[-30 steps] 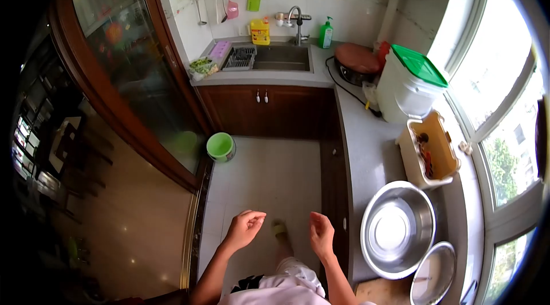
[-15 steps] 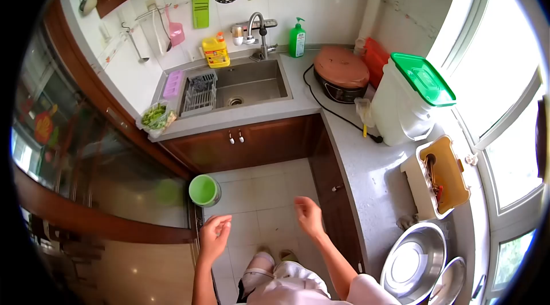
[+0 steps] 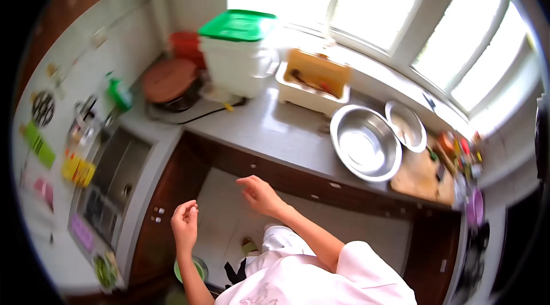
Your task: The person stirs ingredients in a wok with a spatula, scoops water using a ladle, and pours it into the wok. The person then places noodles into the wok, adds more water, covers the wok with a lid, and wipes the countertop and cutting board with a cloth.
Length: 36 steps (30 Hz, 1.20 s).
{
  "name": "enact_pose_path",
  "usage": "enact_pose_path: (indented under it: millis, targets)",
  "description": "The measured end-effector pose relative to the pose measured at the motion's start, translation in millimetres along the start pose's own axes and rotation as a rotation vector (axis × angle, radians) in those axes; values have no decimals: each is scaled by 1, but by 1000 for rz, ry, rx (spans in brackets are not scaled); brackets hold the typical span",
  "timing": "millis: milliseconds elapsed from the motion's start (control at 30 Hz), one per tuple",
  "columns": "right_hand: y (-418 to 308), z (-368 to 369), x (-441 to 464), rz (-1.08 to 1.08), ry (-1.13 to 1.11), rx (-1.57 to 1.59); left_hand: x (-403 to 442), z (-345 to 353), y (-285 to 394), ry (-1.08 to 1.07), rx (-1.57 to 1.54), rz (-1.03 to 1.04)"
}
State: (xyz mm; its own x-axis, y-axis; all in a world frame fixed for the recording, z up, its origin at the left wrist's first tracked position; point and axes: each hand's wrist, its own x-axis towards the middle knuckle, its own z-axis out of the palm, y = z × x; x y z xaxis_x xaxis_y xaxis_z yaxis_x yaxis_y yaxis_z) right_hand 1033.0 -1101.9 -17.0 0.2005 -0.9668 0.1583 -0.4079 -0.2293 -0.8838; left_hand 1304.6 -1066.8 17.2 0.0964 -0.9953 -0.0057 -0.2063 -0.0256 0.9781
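Observation:
My left hand [image 3: 184, 225] is held in the air over the floor, in front of the sink cabinet, its fingers loosely bent and nothing in it. To its right, my right hand [image 3: 259, 195] hovers before the lower cabinets, empty too, with the fingers half curled and the thumb side forward. Neither touches anything. Nearest to the left forearm is a green bucket [image 3: 200, 269] on the floor, partly hidden by that arm. On the counter beyond the right hand stands a large steel basin [image 3: 366, 144], beside a smaller metal bowl [image 3: 405, 126].
A sink [image 3: 117, 173] lies at left, near a yellow bottle [image 3: 78, 168]. Along the counter [image 3: 275, 133] stand a round electric pan [image 3: 169, 81], a white bin with green lid [image 3: 235, 53] and a cream box [image 3: 312, 84]. A cutting board [image 3: 421, 173] lies at right.
My view has swung to the right, bringing the windows, basin and cutting board further in. The sink has shifted to the left edge. Both hands stay raised and empty.

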Motion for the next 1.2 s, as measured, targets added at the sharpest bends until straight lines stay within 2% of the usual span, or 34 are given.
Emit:
enact_pose_path:
  millis: [133, 200, 267, 367, 467, 500, 567, 767, 833, 900, 933, 1000, 1067, 1100, 1133, 1200]
  targets:
    - [24, -60, -72, 244, 553, -15, 37, 67, 17, -340, 58, 105]
    - [33, -78, -118, 415, 689, -11, 39, 109, 25, -509, 41, 158]
    - [50, -87, -163, 520, 772, 25, 33, 152, 38, -656, 40, 166]
    - [37, -108, -211, 613, 863, 134, 37, 223, 29, -831, 90, 325]
    - [41, -131, -244, 672, 970, 180, 61, 305, 1, -873, 183, 442]
    - [45, -138, -255, 689, 1007, 185, 70, 328, 1, -893, 326, 440]
    - [66, -149, -277, 696, 1068, 241, 94, 380, -30, -830, 330, 625]
    - [129, -175, -299, 820, 966, 292, 170, 519, -69, -686, 418, 823]
    - [144, -181, -293, 852, 910, 329, 196, 557, -71, -858, 481, 748]
    - [157, -185, -287, 865, 825, 306, 209, 584, -74, -1026, 540, 472]
    - [160, -183, -286, 877, 779, 297, 196, 584, -73, -766, 509, 582]
    - [166, -178, -283, 909, 729, 340, 192, 583, -78, -853, 321, 380]
    - [169, -175, -278, 912, 672, 366, 173, 565, -74, -863, 163, 292]
    - [169, -173, -274, 905, 643, 374, 168, 548, -82, -836, 317, 696]
    - [168, -170, -270, 898, 619, 383, 164, 535, -92, -815, 426, 777]
    - [176, -162, -261, 846, 558, 367, 147, 502, -99, -901, 457, 652]
